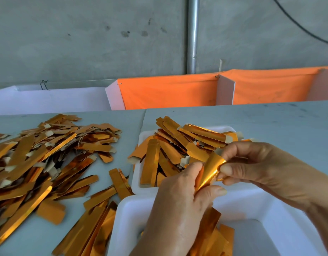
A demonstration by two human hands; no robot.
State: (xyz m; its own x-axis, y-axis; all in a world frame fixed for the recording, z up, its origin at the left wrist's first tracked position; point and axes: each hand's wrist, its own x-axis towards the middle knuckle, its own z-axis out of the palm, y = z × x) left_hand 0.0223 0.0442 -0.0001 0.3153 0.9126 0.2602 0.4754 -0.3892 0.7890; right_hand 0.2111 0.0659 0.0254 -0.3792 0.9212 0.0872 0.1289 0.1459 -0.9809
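The curled gold foil card strip slants upward to the right, with the left hand gripping its lower end and the right hand pinching its upper end.

The gold foil strip is a narrow piece of mirror-bright, orange-gold card. It is bowed across its width into a loose curl and slants from lower left to upper right. The fingers of the left hand pinch its lower end and those of the right hand its upper end.
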